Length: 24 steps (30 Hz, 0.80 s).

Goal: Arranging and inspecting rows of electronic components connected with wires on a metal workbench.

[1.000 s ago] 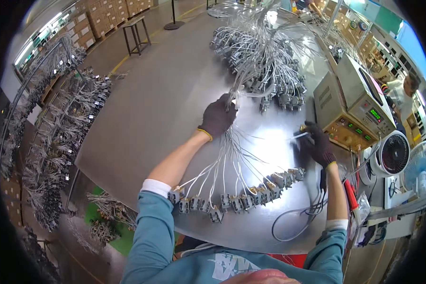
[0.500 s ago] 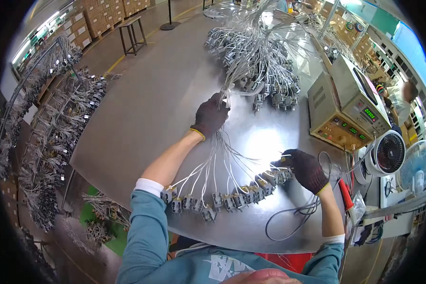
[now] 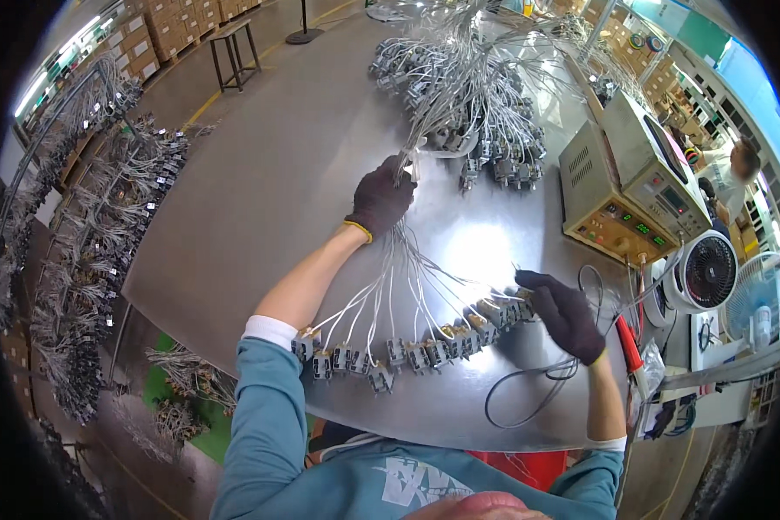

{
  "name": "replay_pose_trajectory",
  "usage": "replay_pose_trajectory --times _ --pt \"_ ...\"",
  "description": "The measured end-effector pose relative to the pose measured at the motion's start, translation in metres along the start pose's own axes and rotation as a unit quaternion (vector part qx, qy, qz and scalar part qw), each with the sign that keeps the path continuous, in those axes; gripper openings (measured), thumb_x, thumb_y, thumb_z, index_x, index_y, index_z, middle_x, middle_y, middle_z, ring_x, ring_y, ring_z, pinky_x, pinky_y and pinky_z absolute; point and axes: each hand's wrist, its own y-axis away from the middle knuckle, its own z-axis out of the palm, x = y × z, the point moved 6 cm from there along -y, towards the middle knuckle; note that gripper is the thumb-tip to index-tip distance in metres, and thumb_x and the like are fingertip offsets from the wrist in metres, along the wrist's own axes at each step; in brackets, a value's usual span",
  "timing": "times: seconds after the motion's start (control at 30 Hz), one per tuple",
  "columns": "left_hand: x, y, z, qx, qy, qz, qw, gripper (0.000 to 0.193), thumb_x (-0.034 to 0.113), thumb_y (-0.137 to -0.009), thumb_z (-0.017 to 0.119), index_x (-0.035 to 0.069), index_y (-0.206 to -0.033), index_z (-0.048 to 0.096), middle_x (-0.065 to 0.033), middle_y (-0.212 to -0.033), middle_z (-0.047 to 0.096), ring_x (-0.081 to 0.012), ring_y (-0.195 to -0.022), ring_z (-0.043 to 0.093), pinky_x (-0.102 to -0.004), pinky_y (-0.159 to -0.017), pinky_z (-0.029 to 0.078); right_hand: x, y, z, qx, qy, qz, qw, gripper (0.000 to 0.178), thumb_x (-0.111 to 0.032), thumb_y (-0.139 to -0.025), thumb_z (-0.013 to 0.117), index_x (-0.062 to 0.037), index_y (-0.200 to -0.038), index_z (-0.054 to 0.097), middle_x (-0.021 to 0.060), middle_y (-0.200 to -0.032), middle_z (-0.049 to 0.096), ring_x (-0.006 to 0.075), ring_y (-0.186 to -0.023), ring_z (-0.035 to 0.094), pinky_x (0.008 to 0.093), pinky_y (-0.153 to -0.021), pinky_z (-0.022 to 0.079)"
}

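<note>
My left hand point(image 3: 383, 201), in a dark glove with a yellow cuff, is closed around a bundle of thin grey wires point(image 3: 400, 240) near a white tie. From this bundle the wires fan out toward me, ending in a curved row of small grey metal-cased parts point(image 3: 419, 354) on the table. My gloved right hand point(image 3: 566, 315) is at the right end of that row, fingers drawn together. A thin tip juts from its fingertips, apparently a test lead; the glove hides most of it. A grey cable point(image 3: 529, 425) loops below this hand.
A large heap of similar wired parts point(image 3: 494, 113) lies at the far side of the metal table point(image 3: 234, 208). Two stacked test instruments point(image 3: 628, 186) and a fan point(image 3: 709, 270) stand at right, near a red-handled tool point(image 3: 630, 347). Racks of hanging wires point(image 3: 117, 217) line the left.
My right hand has shifted slightly, and its fingertips have come up off the end of the row. The upper instrument's green digits have gone dark and a red light shows. My left hand keeps its hold.
</note>
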Motion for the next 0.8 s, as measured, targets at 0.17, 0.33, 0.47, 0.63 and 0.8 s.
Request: replay_pose_trajectory --times 0.17,0.33,0.47,0.63,0.8 --pt "0.038 0.000 0.000 0.017 -0.219 0.000 0.976 0.073 0.038 -0.090 0.074 0.015 -0.153 0.045 -0.0142 -0.106 0.076 -0.0382 -0.091 0.074 -0.0510 -0.085 0.057 -0.025 0.006 0.036 0.150 0.211 -0.118 0.959 0.035 -0.018 -0.100 0.060 -0.0095 -0.133 0.068 0.0158 -0.132 0.068 0.0396 -0.127 0.056 0.0488 -0.110 0.045" --pt "0.082 0.025 -0.016 -0.065 -0.210 0.092 0.971 0.084 0.039 -0.091 0.072 0.011 -0.160 0.034 -0.0220 -0.132 0.066 -0.0407 -0.119 0.065 -0.0520 -0.101 0.051 -0.012 0.009 0.032 0.218 0.250 -0.079 0.940 0.036 -0.019 -0.094 0.062 -0.0094 -0.128 0.070 0.0147 -0.123 0.070 0.0396 -0.120 0.057 0.0501 -0.107 0.044" --pt "0.093 0.076 -0.052 -0.099 -0.289 0.139 0.942 0.071 0.032 -0.094 0.070 0.004 -0.153 0.044 -0.0261 -0.132 0.063 -0.0435 -0.124 0.061 -0.0510 -0.107 0.049 -0.015 0.005 0.025 0.228 0.233 -0.104 0.940 0.037 -0.020 -0.093 0.061 -0.0080 -0.127 0.071 0.0150 -0.119 0.071 0.0398 -0.115 0.059 0.0505 -0.105 0.045" --pt "0.128 0.103 -0.038 -0.244 -0.309 0.301 0.868 0.046 0.018 -0.090 0.070 0.002 -0.132 0.062 -0.0213 -0.128 0.066 -0.0411 -0.119 0.064 -0.0500 -0.105 0.051 -0.019 0.002 0.012 0.236 0.252 -0.104 0.933 0.039 -0.020 -0.093 0.062 -0.0058 -0.129 0.070 0.0176 -0.115 0.071 0.0402 -0.112 0.060 0.0513 -0.102 0.046" --pt "0.099 0.107 0.038 -0.270 -0.207 0.490 0.803 0.038 0.018 -0.092 0.068 0.006 -0.128 0.067 -0.0178 -0.125 0.068 -0.0356 -0.114 0.067 -0.0463 -0.098 0.054 -0.024 -0.007 0.009 0.227 0.235 -0.138 0.935 0.041 -0.019 -0.094 0.063 -0.0054 -0.132 0.068 0.0187 -0.115 0.071 0.0408 -0.114 0.059 0.0523 -0.102 0.046"
